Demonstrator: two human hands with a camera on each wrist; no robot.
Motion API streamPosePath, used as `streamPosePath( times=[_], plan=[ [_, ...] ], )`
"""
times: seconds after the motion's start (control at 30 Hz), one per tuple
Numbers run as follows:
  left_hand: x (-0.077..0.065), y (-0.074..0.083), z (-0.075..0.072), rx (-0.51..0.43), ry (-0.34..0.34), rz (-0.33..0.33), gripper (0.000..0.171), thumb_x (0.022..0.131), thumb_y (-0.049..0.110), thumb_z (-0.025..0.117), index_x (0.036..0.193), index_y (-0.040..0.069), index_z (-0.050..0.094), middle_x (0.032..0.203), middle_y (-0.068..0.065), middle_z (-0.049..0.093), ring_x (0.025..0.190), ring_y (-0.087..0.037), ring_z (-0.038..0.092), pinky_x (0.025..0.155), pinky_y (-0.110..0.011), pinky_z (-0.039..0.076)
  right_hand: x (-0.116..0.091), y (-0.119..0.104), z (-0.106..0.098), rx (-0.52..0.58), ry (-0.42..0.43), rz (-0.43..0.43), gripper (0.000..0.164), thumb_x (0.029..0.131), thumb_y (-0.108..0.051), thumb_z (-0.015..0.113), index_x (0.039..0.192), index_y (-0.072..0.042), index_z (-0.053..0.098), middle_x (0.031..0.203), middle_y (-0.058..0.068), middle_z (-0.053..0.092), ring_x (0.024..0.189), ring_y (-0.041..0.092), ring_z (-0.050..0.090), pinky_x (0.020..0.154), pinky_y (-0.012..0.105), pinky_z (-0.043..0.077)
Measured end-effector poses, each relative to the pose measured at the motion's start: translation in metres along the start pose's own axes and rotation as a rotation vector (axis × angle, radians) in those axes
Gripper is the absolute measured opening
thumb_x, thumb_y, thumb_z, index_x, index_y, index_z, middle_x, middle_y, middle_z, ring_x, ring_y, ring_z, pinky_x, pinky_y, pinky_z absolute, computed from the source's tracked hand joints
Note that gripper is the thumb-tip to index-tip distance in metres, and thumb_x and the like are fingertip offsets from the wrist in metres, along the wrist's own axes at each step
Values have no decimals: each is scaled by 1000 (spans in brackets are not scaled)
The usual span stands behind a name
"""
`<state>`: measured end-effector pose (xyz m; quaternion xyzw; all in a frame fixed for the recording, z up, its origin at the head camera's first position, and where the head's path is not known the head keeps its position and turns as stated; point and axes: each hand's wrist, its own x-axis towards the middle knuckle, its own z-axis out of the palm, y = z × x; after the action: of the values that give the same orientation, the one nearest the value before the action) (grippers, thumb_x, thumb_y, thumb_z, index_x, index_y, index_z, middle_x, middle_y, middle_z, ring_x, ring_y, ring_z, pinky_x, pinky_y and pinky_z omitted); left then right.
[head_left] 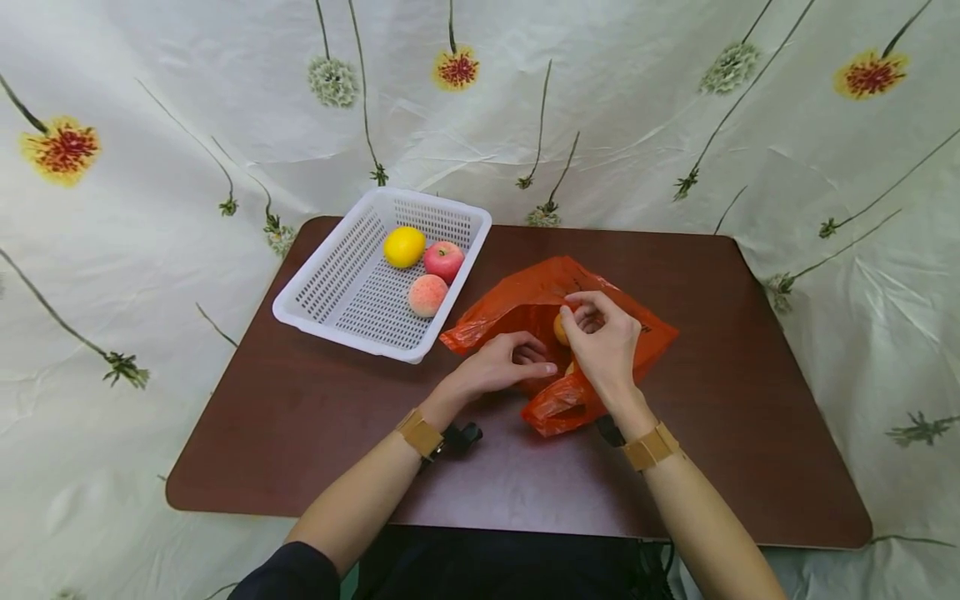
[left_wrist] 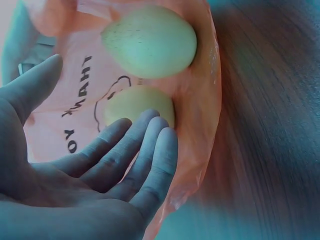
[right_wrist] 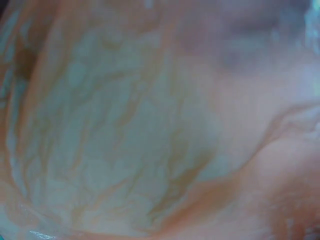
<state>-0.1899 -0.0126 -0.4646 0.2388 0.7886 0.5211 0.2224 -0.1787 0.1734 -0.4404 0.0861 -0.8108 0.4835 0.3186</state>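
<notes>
In the head view, our right hand (head_left: 606, 343) curls at the bag's (head_left: 536, 287) three o'clock, hold unclear. In the left-wrist view, two fruits (left_wrist: 152, 45) inside, at one o'clock from our relaxed, empty left hand (left_wrist: 92, 195), could roll onto the table (left_wrist: 270, 135) if the bag tips.

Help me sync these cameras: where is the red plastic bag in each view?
Head: red plastic bag, right of centre, on the table.
Left wrist: bag across left and middle, behind the left hand and two round fruits.
Right wrist: blurred; apparently the bag filling most of the picture.
Shared landmark: left hand, just below centre in head, lower left in left wrist, not discernible in right wrist.
</notes>
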Motion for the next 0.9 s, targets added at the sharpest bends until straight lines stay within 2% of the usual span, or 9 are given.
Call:
streamPosePath(
  times=[0.2,0.47,0.73,0.9],
  plan=[
    [-15,1,-5,18,20,9,49,80,42,70,112,6,60,99,-1,64,90,-16,61,75,-29,50,-5,-2,-3,10,2,-11,19,80,-27,72,94,-13,70,65,-8,57,55,9,53,51,23,46],
    [-34,-4,-15,8,52,13,52,81,42,70,115,4,58,100,-2,63,91,-16,60,75,-29,51,-13,-7,-14,20,16,-14,24,80,-31,73,94,-12,71,66,-8,58,54,10,53,52,23,46],
    [-56,-11,-24,-48,100,-1,52,81,41,70,116,6,58,102,-1,63,92,-17,60,76,-30,51,-28,-38,-38,32,-30,-66,18,78,-12,75,96,-9,70,76,1,65,65,17,59,59,37,49],
    [-70,-12,-33,-55,117,7,48,81,42,70,114,8,60,103,-1,63,92,-20,60,77,-33,51,-35,-46,-51,22,-79,-145,26,74,-2,75,99,-3,69,88,7,68,72,24,63,67,36,50]
  ],
)
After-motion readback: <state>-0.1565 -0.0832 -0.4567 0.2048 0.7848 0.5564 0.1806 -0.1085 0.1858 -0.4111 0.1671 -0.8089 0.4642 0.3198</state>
